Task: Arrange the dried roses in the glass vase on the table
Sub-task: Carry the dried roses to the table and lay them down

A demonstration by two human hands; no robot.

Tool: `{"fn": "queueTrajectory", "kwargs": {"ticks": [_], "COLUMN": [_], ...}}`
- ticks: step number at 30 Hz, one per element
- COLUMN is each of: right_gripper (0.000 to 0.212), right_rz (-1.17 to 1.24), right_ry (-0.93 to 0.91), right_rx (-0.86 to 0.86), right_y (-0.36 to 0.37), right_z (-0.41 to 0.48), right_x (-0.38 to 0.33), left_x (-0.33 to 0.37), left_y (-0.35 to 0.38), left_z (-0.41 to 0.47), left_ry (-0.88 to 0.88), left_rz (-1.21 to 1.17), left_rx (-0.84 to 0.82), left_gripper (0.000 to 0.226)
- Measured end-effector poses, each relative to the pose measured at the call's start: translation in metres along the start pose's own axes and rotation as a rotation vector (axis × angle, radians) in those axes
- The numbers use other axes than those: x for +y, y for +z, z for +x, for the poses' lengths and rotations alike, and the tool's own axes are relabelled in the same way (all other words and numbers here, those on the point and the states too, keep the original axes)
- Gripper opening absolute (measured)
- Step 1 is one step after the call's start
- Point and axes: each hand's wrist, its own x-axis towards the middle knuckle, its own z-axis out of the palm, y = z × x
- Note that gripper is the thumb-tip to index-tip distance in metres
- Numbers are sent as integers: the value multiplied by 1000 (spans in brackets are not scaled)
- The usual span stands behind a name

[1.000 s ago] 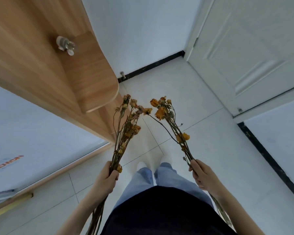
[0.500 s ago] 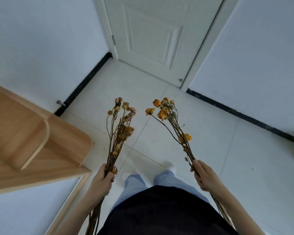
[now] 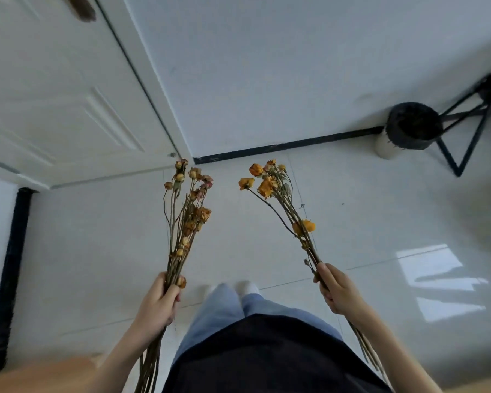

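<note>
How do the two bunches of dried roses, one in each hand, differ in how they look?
The left bunch has small, pale, brownish-pink buds; the right bunch has bigger, bright orange blooms. The left bunch stands nearly upright in the left hand; the right bunch leans inward from the right hand. Both are held mid-stem, with long bare stems trailing below.

Two dried rose bunches (image 3: 187,217), two hands (image 3: 158,304).

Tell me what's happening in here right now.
A person stands on a white tiled floor, holding a bunch of dried roses in each hand. The left hand grips the paler bunch; the right hand grips the orange bunch. No vase or table is in view, so arranging has not begun.
</note>
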Motion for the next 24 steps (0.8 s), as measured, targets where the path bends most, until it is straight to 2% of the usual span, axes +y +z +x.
{"fn": "queueTrajectory", "kwargs": {"ticks": [4,13,18,24], "right_gripper": [38,37,39,42], "right_rz": [155,465,614,671], "right_ry": [52,192,253,323], "right_rx": [146,479,624,769], "right_y": [-17,-43,-57,-64], "right_z": [-9,-8,3,9], "right_x": [19,29,13,6], "left_x": [50,161,232,288], "left_y": [22,107,152,203], "left_z": [45,150,202,240], "left_ry": [62,130,180,207], "left_rz": [157,388,493,562], "left_rx": [-183,-500,-630,-753], "left_gripper": [15,10,15,8]}}
